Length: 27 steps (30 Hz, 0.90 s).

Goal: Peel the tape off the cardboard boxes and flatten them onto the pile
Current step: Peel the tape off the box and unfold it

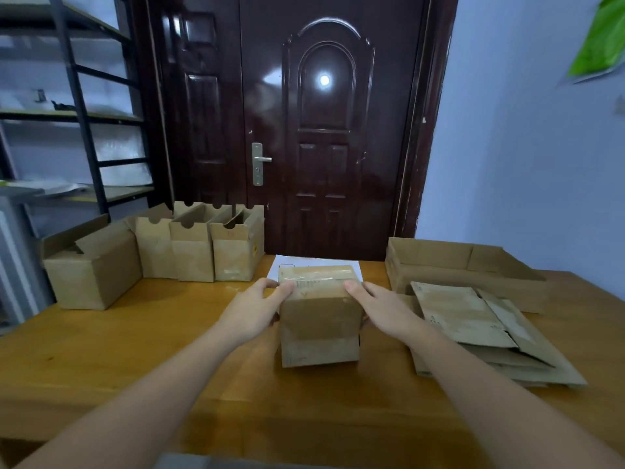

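Two hands clamp one upright cardboard box [319, 319] mid-table [135, 333] — the largest free stretch of wood lies left of the left hand [255, 311]. Beyond the right hand [384, 309], the flattened pile [480, 330] nearly touches the box. Both thumbs hook over its near top edge; the fingers' grip round the sides is hidden — tape [316, 273] crosses the top beyond the thumbs.
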Each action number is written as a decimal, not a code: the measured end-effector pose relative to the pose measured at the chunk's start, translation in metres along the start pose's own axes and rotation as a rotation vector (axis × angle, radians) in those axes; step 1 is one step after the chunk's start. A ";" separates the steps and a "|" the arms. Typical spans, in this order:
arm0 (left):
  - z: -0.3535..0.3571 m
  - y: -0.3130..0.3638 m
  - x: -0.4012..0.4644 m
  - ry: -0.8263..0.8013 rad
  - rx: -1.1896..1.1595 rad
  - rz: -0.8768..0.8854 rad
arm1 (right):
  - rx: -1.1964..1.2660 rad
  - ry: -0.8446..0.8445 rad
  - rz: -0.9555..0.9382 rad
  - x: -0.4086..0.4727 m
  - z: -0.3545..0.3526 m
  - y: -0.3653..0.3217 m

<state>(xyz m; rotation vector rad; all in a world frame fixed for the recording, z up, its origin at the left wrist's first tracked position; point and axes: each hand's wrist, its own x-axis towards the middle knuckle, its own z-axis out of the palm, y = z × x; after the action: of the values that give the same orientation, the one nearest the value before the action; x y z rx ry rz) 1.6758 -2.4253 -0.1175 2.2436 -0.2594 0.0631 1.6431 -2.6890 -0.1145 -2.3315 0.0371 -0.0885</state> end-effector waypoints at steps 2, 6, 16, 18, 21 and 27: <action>0.005 0.000 0.001 -0.016 0.066 -0.015 | -0.005 0.001 0.036 -0.001 0.005 0.000; 0.010 -0.005 0.007 0.004 0.125 -0.056 | 0.017 -0.011 0.093 -0.002 0.011 0.000; 0.009 -0.007 0.019 0.004 0.250 -0.071 | 0.061 -0.068 0.166 0.000 0.023 -0.001; 0.014 -0.003 0.020 -0.017 0.239 -0.071 | 0.042 -0.038 0.158 0.002 0.016 0.003; 0.028 0.003 0.021 -0.112 0.248 -0.073 | -0.015 -0.002 0.182 0.003 0.007 0.013; 0.047 -0.006 0.024 -0.227 0.271 -0.081 | -0.029 -0.058 0.216 0.003 0.012 0.038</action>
<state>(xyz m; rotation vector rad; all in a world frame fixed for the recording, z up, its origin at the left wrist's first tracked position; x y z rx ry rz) 1.6987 -2.4623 -0.1487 2.5310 -0.2959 -0.2128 1.6471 -2.7070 -0.1502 -2.3428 0.2620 0.0882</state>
